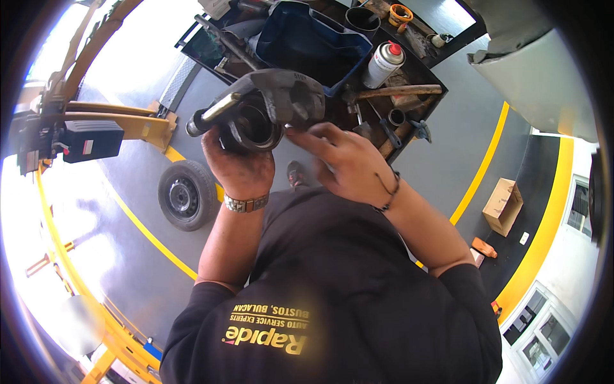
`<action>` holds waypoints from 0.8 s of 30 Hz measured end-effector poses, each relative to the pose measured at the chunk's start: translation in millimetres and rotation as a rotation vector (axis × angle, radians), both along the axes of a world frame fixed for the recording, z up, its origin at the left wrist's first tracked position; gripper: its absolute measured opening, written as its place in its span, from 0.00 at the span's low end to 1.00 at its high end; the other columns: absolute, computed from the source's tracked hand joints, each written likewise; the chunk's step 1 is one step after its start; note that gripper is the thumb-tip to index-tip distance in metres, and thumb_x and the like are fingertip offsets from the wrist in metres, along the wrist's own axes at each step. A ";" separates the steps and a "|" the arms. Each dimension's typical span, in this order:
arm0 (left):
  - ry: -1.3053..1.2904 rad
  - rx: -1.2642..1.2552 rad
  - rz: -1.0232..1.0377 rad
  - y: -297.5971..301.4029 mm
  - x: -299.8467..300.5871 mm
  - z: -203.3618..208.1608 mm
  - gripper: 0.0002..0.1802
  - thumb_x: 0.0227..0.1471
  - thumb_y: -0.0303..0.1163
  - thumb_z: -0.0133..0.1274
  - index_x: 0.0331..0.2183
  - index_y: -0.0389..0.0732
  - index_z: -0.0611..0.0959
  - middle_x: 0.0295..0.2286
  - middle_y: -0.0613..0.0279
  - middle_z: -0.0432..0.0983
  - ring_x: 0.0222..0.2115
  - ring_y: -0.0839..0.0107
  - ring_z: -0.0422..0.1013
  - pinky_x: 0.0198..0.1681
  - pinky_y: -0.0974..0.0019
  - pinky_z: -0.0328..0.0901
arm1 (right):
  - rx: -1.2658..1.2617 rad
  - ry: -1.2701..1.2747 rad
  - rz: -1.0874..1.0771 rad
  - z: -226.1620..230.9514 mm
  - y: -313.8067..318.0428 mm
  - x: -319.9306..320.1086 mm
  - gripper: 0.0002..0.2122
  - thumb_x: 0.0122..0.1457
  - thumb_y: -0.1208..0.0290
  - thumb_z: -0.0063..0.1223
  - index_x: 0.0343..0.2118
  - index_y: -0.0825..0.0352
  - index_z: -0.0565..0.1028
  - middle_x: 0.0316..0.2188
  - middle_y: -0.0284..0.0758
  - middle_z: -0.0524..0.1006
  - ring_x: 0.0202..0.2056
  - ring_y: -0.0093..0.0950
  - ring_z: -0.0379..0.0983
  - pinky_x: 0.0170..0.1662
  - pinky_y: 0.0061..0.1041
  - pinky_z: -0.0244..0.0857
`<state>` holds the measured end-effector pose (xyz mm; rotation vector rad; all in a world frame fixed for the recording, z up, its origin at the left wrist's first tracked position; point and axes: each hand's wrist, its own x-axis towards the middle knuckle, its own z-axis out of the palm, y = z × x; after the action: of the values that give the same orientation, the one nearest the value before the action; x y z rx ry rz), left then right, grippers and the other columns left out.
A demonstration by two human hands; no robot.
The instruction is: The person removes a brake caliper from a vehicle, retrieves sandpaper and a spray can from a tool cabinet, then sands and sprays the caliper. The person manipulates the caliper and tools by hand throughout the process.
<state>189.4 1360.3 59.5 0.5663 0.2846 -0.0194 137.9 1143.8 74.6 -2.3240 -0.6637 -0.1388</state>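
Note:
A dark metal brake caliper (300, 96) is held up in front of me, its round piston bore (259, 125) facing up toward me. My left hand (240, 166) grips it from below, with the palm against the cylinder side. A shiny slide pin (220, 107) runs along the caliper's left side. At the near right edge of the caliper is my right hand (352, 160), index finger stretched out and its tip touching or nearly touching the metal beside the bore. Its other fingers are loosely bent, and nothing shows in them.
Beyond the caliper stands a black tool cart (422, 102) with a blue tray (307, 41), a spray can (385, 64), a hammer (396, 91) and loose tools. A wheel (187, 195) lies on the floor at left; a cardboard box (503, 206) sits at right. Yellow lift arms (153, 131) reach in from the left.

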 end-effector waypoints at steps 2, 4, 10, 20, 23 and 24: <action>-0.038 0.076 -0.018 -2.3 -6.1 -3.1 0.32 0.62 0.54 0.46 0.59 0.43 0.74 0.54 0.56 0.77 0.54 0.53 0.74 0.57 0.42 0.69 | -0.071 -0.049 0.035 2.4 12.6 17.5 0.27 0.56 0.73 0.57 0.61 0.48 0.75 0.39 0.38 0.80 0.33 0.38 0.81 0.38 0.37 0.76; -0.024 0.095 -0.014 -5.7 -12.4 -2.6 0.31 0.61 0.53 0.48 0.58 0.42 0.75 0.54 0.56 0.77 0.55 0.56 0.72 0.59 0.47 0.68 | -0.103 -0.163 -0.024 -0.2 18.7 29.6 0.21 0.59 0.66 0.55 0.56 0.42 0.79 0.35 0.36 0.83 0.30 0.36 0.82 0.36 0.37 0.76; 0.010 0.284 -0.156 -13.6 -3.7 9.1 0.35 0.61 0.53 0.47 0.60 0.38 0.75 0.56 0.51 0.75 0.57 0.57 0.72 0.62 0.51 0.65 | 0.173 0.430 -0.297 5.9 23.0 16.6 0.18 0.62 0.46 0.56 0.42 0.55 0.83 0.32 0.44 0.84 0.36 0.45 0.81 0.42 0.40 0.74; 0.078 0.100 -0.768 -78.9 5.4 -30.9 0.36 0.60 0.57 0.46 0.59 0.40 0.76 0.55 0.52 0.75 0.57 0.54 0.71 0.61 0.47 0.64 | 0.140 0.077 -0.487 -25.1 7.1 -63.8 0.27 0.47 0.68 0.62 0.54 0.57 0.74 0.35 0.46 0.81 0.38 0.49 0.80 0.42 0.43 0.75; 0.092 0.092 -0.882 -110.6 -22.3 -29.2 0.36 0.59 0.57 0.46 0.59 0.40 0.76 0.56 0.52 0.75 0.57 0.53 0.70 0.61 0.45 0.63 | 0.287 0.259 -0.542 -24.4 -10.3 -101.3 0.28 0.47 0.70 0.61 0.56 0.61 0.72 0.38 0.50 0.81 0.42 0.52 0.79 0.47 0.44 0.73; 0.103 0.075 -0.929 -123.4 -33.0 -26.8 0.36 0.59 0.57 0.45 0.59 0.40 0.76 0.56 0.52 0.74 0.58 0.53 0.70 0.61 0.45 0.63 | 0.348 0.312 -0.555 -21.1 -21.0 -112.9 0.29 0.48 0.70 0.60 0.57 0.63 0.71 0.40 0.51 0.81 0.43 0.53 0.79 0.48 0.44 0.73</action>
<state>156.4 1236.9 32.7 0.7328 0.1015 -0.9401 25.0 1122.8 53.4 -2.0673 0.1617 -0.1268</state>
